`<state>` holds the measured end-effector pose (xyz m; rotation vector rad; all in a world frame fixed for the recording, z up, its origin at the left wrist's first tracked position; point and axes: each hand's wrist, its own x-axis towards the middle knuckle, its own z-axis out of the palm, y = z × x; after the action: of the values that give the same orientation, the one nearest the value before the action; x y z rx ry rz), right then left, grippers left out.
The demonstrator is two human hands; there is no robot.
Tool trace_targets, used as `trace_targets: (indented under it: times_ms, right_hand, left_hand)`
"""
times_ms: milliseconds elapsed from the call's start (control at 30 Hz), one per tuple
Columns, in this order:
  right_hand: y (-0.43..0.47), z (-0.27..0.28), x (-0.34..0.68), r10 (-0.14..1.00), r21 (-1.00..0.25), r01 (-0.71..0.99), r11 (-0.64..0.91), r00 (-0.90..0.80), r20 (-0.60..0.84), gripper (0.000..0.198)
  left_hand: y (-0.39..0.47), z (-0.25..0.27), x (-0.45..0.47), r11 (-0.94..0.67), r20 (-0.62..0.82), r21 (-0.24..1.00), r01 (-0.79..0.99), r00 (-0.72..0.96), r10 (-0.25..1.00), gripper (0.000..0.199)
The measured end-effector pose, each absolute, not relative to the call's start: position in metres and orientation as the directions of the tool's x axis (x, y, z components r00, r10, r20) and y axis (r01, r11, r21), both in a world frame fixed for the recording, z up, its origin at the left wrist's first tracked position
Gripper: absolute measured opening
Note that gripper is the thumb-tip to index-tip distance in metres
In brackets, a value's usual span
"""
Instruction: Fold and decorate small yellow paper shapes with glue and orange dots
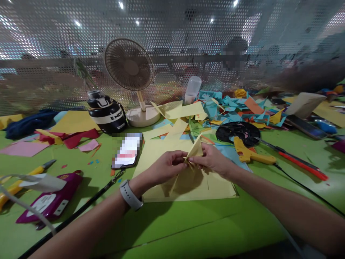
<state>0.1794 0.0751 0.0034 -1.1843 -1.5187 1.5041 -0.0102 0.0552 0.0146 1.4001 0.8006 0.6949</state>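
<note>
My left hand and my right hand meet above the middle of the table, fingers pinched on a folded piece of pale yellow paper. One pointed flap of it stands up between them; the lower part is partly hidden by my fingers. Beneath lies a large pale yellow sheet, flat on the green table. A grey band circles my left wrist. To the left of the sheet rests a phone with its screen lit, a black strap attached.
Right of my hands lie a yellow glue gun, a black disc and a red-and-black tool. Behind are a fan, a black bottle and a heap of blue paper pieces. A purple packet sits at left.
</note>
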Motion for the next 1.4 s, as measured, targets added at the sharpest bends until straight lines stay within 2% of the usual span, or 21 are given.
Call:
trace_targets:
  times_ms: [333,600,733,967,1167,1267,1400]
  right_hand:
    - [0.076,0.001,0.179,0.920,-0.985,0.140,-0.098,-0.366,-0.143,0.036]
    - [0.074,0.018,0.183,0.894,-0.987,0.128,-0.100,-0.424,-0.146,0.016]
    - [0.075,0.017,0.183,0.864,-0.993,0.079,-0.091,-0.489,-0.118,0.022]
    - [0.077,0.015,0.180,0.889,-0.995,0.086,-0.049,-0.451,-0.083,0.034]
    - [0.077,0.013,0.183,0.882,-0.994,0.090,-0.062,-0.461,-0.097,0.034]
    - [0.080,0.014,0.187,0.936,-0.999,0.025,-0.048,-0.348,-0.053,0.028]
    - [0.087,0.020,0.194,0.967,-0.999,-0.009,-0.032,-0.255,-0.029,0.030]
  left_hand:
    - [0.057,0.013,-0.015,0.205,-0.216,0.976,0.079,0.526,0.823,0.025]
    - [0.061,0.010,-0.015,0.192,-0.237,0.970,0.147,0.407,0.882,0.023]
    - [0.063,0.011,-0.016,0.219,-0.244,0.970,0.108,0.382,0.892,0.019]
    - [0.067,0.007,-0.019,0.225,-0.231,0.973,0.060,0.363,0.903,0.016]
    - [0.069,0.009,-0.024,0.182,-0.186,0.982,0.050,0.441,0.878,0.019]
    - [0.072,0.011,-0.031,0.168,-0.183,0.983,0.075,0.499,0.847,0.018]
    - [0.075,0.017,-0.038,0.136,-0.190,0.982,0.133,0.618,0.763,0.018]
